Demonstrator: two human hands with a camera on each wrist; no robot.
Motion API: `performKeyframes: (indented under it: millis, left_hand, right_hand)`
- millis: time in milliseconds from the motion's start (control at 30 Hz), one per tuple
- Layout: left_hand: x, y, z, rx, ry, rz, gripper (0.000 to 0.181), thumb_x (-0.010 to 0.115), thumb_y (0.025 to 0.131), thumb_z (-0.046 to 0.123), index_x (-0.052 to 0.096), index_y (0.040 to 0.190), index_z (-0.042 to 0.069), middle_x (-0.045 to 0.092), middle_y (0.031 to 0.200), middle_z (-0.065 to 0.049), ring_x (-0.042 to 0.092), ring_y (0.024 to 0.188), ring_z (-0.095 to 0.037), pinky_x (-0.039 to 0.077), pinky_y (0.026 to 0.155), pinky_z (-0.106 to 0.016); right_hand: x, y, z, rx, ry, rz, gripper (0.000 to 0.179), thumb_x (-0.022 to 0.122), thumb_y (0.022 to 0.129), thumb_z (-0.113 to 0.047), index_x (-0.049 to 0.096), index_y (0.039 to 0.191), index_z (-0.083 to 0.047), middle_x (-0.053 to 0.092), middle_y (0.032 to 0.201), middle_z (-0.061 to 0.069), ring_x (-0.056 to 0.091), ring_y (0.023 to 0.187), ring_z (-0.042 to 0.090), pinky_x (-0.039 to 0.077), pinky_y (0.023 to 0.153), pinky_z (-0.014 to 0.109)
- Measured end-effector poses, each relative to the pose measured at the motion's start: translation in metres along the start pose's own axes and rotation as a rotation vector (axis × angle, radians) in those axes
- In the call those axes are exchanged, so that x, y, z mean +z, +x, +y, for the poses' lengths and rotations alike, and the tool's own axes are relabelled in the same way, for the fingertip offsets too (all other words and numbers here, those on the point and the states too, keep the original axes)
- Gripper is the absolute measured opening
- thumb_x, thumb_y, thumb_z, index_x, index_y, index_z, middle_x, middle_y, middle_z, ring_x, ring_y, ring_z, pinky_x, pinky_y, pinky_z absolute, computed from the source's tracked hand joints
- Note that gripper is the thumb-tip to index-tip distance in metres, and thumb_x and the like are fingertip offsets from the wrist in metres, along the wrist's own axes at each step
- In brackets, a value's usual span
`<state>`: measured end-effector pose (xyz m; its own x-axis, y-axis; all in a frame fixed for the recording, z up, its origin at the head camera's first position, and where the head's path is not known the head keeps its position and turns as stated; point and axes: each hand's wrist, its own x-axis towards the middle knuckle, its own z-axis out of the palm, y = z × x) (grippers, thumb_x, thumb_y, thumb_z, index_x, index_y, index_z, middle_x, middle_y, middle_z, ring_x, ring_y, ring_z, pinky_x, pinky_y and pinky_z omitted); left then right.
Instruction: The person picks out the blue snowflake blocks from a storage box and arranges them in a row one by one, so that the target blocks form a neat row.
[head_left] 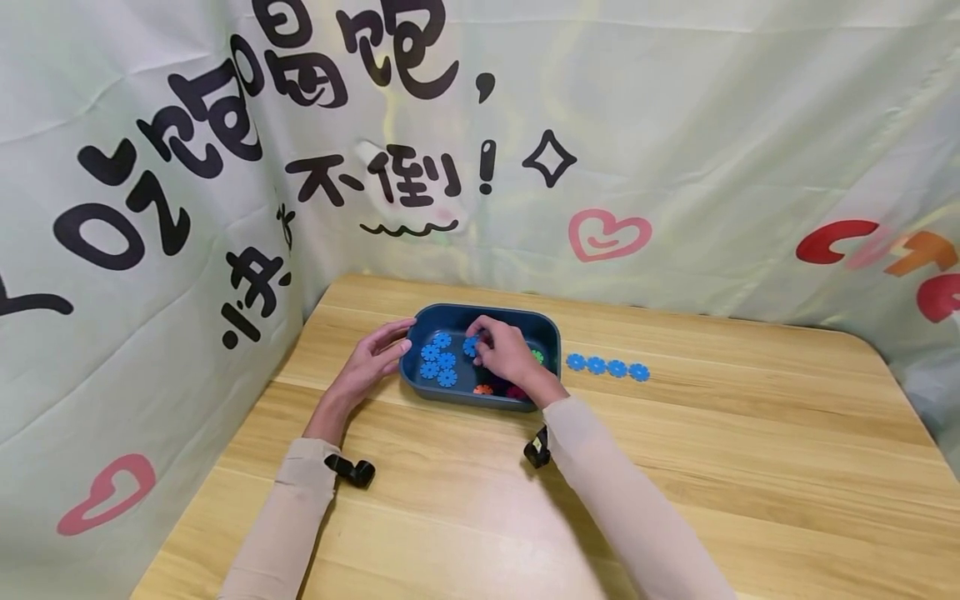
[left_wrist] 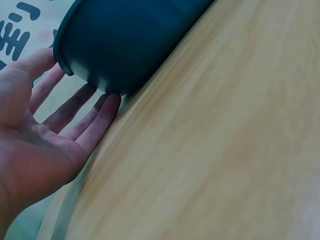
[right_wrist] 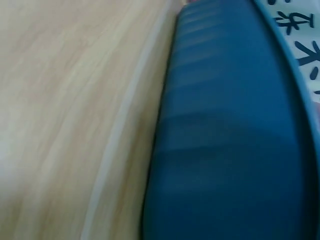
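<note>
A dark blue tub [head_left: 557,333] with rounded ends holds several blue flower-shaped interlocking discs [head_left: 438,360] at its left. My left hand [head_left: 369,360] rests against the tub's left end. In the left wrist view, its nearly straight fingers [left_wrist: 102,117] touch the outer wall and the thumb is at the rim. Reaching over the near rim, my right hand [head_left: 504,350] pinches a blue flower disc [head_left: 470,347] inside the tub. The right wrist view shows only the tub's outer side [right_wrist: 225,125], with that hand out of sight.
Right of the tub, a row of several blue discs [head_left: 607,367] lies on the wooden table [head_left: 750,442]. Orange [head_left: 483,389], dark red [head_left: 515,392] and green discs [head_left: 537,356] sit in the tub's right part. A printed cloth [head_left: 712,150] hangs behind the table.
</note>
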<state>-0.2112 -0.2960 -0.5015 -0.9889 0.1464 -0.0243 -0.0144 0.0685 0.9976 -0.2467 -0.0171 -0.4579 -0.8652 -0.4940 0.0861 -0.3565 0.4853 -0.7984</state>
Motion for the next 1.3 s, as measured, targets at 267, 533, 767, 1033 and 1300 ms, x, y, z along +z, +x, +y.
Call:
performKeyframes:
  millis: [267,533,767,1033,1300]
  left_hand:
    - [0.003,0.003,-0.001,-0.007,-0.011,-0.006,0.054,0.063,0.104,0.029,0.047,0.154,0.017,0.043,0.157,-0.01,0.045,0.141,-0.033,0.045,0.109,-0.05]
    - [0.003,0.001,-0.005,0.026,-0.003,-0.004,0.052,0.064,0.104,0.033,0.05,0.152,0.019,0.046,0.155,-0.009,0.047,0.139,-0.031,0.046,0.108,-0.048]
    - [0.004,-0.018,-0.016,-0.018,0.019,0.003,0.05,0.063,0.104,0.031,0.051,0.152,0.02,0.046,0.155,-0.008,0.048,0.138,-0.03,0.048,0.107,-0.048]
    - [0.004,-0.01,-0.008,0.001,0.017,0.007,0.051,0.064,0.103,0.034,0.052,0.151,0.021,0.047,0.154,-0.007,0.048,0.138,-0.031,0.047,0.107,-0.05]
    - [0.001,-0.002,-0.002,0.004,0.012,0.004,0.054,0.064,0.103,0.034,0.05,0.153,0.018,0.044,0.156,-0.009,0.045,0.14,-0.033,0.045,0.108,-0.052]
  right_hand:
    - [-0.011,-0.013,-0.001,0.02,0.159,0.03,0.02,0.055,0.104,0.001,0.062,0.122,-0.001,0.068,0.094,0.017,0.073,0.079,0.027,0.062,0.073,0.033]
    - [-0.022,-0.028,0.001,-0.015,0.19,0.095,0.021,0.059,0.103,-0.001,0.065,0.123,-0.001,0.068,0.094,0.012,0.072,0.076,0.025,0.061,0.069,0.044]
    - [-0.02,-0.057,0.001,0.001,0.153,0.073,0.033,0.065,0.096,0.004,0.065,0.129,-0.003,0.069,0.101,0.011,0.07,0.086,0.025,0.058,0.065,0.029]
    - [-0.034,-0.066,0.0,-0.028,0.106,0.157,0.036,0.071,0.093,0.004,0.066,0.128,-0.001,0.069,0.105,0.013,0.069,0.092,0.027,0.06,0.079,0.036]
    - [-0.049,-0.074,0.005,-0.054,0.083,0.247,0.038,0.072,0.093,0.003,0.064,0.129,-0.002,0.07,0.101,0.012,0.068,0.09,0.025,0.06,0.081,0.038]
